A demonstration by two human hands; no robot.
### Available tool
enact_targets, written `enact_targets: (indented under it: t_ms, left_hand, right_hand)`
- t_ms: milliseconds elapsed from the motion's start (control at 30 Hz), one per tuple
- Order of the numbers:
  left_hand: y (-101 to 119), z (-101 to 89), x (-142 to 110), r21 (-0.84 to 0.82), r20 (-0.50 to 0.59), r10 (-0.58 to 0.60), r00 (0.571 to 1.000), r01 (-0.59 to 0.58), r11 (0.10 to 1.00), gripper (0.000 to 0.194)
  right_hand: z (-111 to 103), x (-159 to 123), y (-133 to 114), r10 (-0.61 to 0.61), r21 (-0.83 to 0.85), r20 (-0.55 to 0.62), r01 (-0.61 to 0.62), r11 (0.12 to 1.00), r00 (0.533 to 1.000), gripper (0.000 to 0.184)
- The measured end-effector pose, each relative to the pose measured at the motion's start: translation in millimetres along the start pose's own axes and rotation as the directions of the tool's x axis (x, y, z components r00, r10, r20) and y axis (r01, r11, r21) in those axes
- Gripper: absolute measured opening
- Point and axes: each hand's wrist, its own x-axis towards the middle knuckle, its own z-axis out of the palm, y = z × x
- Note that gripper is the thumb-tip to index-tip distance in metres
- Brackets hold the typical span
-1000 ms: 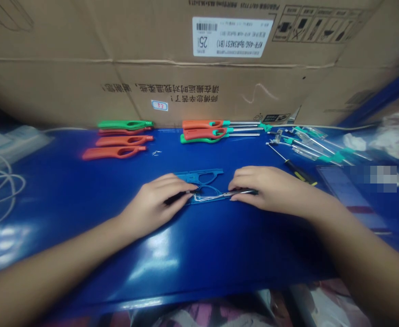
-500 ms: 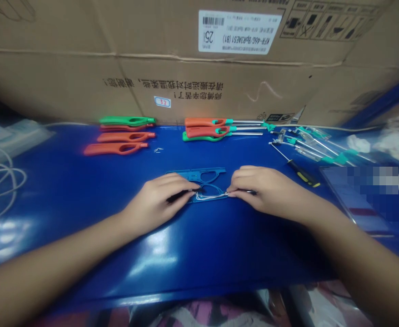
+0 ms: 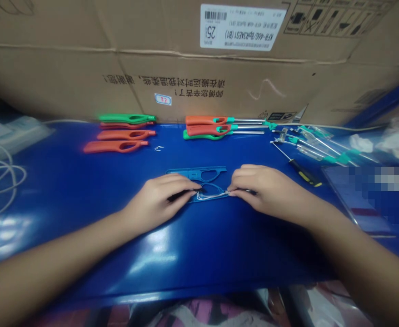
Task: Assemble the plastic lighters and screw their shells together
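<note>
In the head view, two blue lighter handle halves lie on the table. The far half [image 3: 183, 173] rests flat beyond my hands, its inner side up. Between my hands is the near half [image 3: 204, 200], partly covered by my left fingers. Thin white wires [image 3: 211, 196] run along it toward my right fingertips. My left hand [image 3: 163, 193] is closed in a pinch over the near half's left end, at a small dark part [image 3: 198, 190]. My right hand [image 3: 264, 187] pinches the wire end by the half's right tip; a thin shiny rod shows under its fingers.
Orange and green handles [image 3: 121, 134] lie at the back left, near small white pins [image 3: 158, 148]. Assembled lighters [image 3: 206, 131] lie at the back centre. Metal lighter tubes [image 3: 318, 145], a screwdriver [image 3: 303, 172] and a tablet-like panel [image 3: 359, 200] are right. A cardboard box [image 3: 83, 63] stands behind.
The camera view has shifted very slightly. Both hands keep the same pinches over the near blue half, with hardly any movement.
</note>
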Motion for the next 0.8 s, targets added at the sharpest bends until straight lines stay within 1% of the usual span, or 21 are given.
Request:
enact_targets:
  t_ms: [67,200,400,567,633,800]
  left_hand:
    - [-1,0.1,0,-0.004,0.004,0.004,1.000,-0.003,1.000,0.021]
    - [-2,0.2,0,0.001,-0.003,0.002,1.000,-0.002,1.000,0.020]
    - [-3,1.1,0,-0.001,-0.008,-0.005,1.000,0.005,1.000,0.020]
    - [-3,2.4,0,0.004,-0.006,0.000,1.000,0.000,1.000,0.019]
    - [-3,2.8,0,0.011,-0.004,0.009,1.000,-0.009,1.000,0.019]
    - [-4,3.6,-2,0.014,-0.021,0.058,0.998,-0.058,0.998,0.018]
  right_hand:
    - [0,0,0,-0.023,-0.006,-0.003,0.023,1.000,1.000,0.018]
    - [0,1,-2,-0.031,0.024,0.011,0.030,0.999,0.999,0.016]
    - [2,0,-6,0.018,0.001,0.024,-0.018,1.000,1.000,0.016]
    - [2,0,-7,0.034,0.024,0.024,-0.035,0.999,0.999,0.016]
    - [1,-1,-8,0.038,0.007,0.041,-0.038,0.999,0.998,0.017]
    - [-2,-2,-14,0.046,-0.102,0.099,-0.036,0.994,0.994,0.021]
